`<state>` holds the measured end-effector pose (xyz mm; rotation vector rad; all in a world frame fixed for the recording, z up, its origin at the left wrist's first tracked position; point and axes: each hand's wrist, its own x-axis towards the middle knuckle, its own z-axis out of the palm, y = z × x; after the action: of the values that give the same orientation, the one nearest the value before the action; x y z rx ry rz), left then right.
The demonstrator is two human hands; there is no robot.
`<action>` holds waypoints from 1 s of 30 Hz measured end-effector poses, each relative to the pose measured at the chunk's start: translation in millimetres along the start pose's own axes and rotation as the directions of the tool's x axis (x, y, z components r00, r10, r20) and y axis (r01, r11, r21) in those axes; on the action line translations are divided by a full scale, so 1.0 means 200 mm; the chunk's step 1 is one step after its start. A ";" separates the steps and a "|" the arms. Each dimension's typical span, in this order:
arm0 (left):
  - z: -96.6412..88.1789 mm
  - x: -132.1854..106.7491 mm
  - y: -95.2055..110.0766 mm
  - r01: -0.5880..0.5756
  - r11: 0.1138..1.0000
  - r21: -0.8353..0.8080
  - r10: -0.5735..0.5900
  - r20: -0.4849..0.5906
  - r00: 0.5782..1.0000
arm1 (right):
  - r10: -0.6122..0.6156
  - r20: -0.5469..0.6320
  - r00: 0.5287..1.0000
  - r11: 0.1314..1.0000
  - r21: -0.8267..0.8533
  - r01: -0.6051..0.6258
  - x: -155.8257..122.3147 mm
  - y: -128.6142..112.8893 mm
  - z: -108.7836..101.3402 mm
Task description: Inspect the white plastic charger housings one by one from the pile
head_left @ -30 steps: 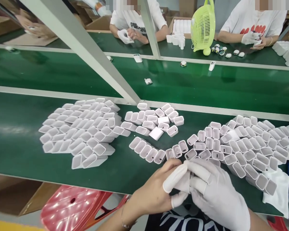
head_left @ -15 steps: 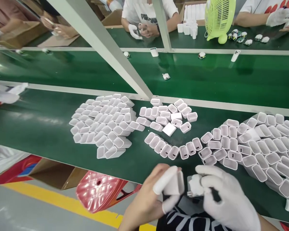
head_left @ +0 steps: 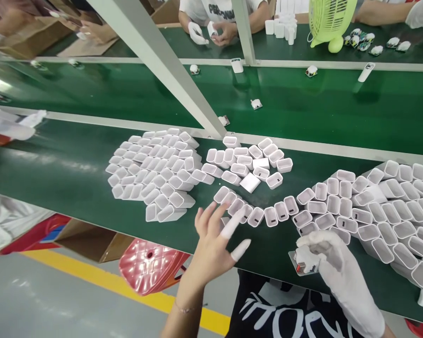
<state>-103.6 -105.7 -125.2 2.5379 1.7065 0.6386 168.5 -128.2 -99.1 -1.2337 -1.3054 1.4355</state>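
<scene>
My left hand (head_left: 216, 237), with white finger cots on the thumb and a finger, is spread over the left end of a curved row of white open-topped plastic casings (head_left: 255, 217). Part of a casing (head_left: 224, 222) shows behind its fingers; whether they touch it I cannot tell. In a white glove, my right hand (head_left: 333, 265) pinches a small circuit board (head_left: 305, 261) carrying a white part and a bit of red. It hovers above the front edge of the green table, just before the casings on the right.
A large block of standing casings (head_left: 155, 164) is at left, another (head_left: 387, 206) at right. Beyond a pale rail, a green belt (head_left: 303, 112) carries small boards. A slanted metal post (head_left: 162, 65) crosses the view. A red stool (head_left: 150, 265) stands below the table edge; co-workers sit opposite.
My left hand has let go of the white casing it held and moved up and left to the row. My right hand still holds the circuit board, now turned and slightly higher.
</scene>
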 end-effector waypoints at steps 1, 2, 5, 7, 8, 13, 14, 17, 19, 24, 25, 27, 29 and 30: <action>-0.02 0.06 0.00 -0.057 0.998 0.023 0.055 0.081 0.995 | 0.030 0.009 0.999 0.999 0.041 -0.031 0.01 0.00 0.01; -0.03 0.12 -0.01 -0.102 0.994 0.032 0.095 0.156 0.983 | 0.051 0.011 0.999 0.996 0.068 -0.052 0.01 0.00 0.01; -0.02 0.24 -0.03 -0.148 0.989 -0.011 0.145 0.309 0.940 | 0.043 -0.013 0.999 0.992 0.123 -0.042 0.00 0.01 0.01; -0.01 0.28 -0.03 -0.123 0.989 -0.081 0.143 0.329 0.933 | 0.021 -0.051 0.998 0.985 0.169 -0.012 -0.01 0.02 0.00; -0.02 0.28 -0.03 -0.102 0.987 -0.126 0.137 0.311 0.940 | 0.022 -0.068 0.997 0.979 0.202 -0.008 -0.01 0.02 0.00; -0.12 0.24 0.04 -0.060 0.877 -0.476 0.196 0.241 0.951 | 0.026 -0.107 0.994 0.950 0.311 0.009 0.00 -0.02 0.00; -0.14 0.24 0.07 -0.077 0.853 -0.516 0.233 0.245 0.941 | -0.020 -0.134 0.991 0.963 0.262 0.055 0.01 -0.03 0.01; -0.18 0.27 0.14 -0.208 0.824 -0.528 0.367 0.218 0.904 | -0.264 -0.188 0.946 0.964 -0.028 0.264 0.03 -0.08 0.02; -0.19 0.30 0.17 -0.283 0.801 -0.528 0.433 0.185 0.882 | -0.423 -0.155 0.893 0.900 -0.188 0.394 0.03 -0.09 0.03; -0.17 0.35 0.21 -0.306 0.764 -0.567 0.478 0.179 0.860 | -0.541 -0.062 0.839 0.815 -0.287 0.504 0.01 -0.08 0.05; -0.17 0.35 0.21 -0.303 0.765 -0.568 0.480 0.188 0.857 | -0.547 -0.070 0.834 0.802 -0.329 0.499 0.00 -0.07 0.05; -0.16 0.35 0.21 -0.301 0.765 -0.569 0.482 0.197 0.854 | -0.555 -0.088 0.827 0.774 -0.420 0.475 0.00 -0.07 0.06; -0.16 0.35 0.22 -0.305 0.764 -0.569 0.484 0.192 0.854 | -0.561 -0.087 0.823 0.750 -0.475 0.461 -0.01 -0.07 0.05; -0.16 0.35 0.22 -0.310 0.764 -0.565 0.485 0.187 0.854 | -0.563 -0.085 0.822 0.743 -0.489 0.458 -0.01 -0.07 0.05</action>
<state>-53.8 -68.1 -62.7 2.4242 0.7396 0.5511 157.8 -130.7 -85.5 -1.1456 -1.7041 0.5856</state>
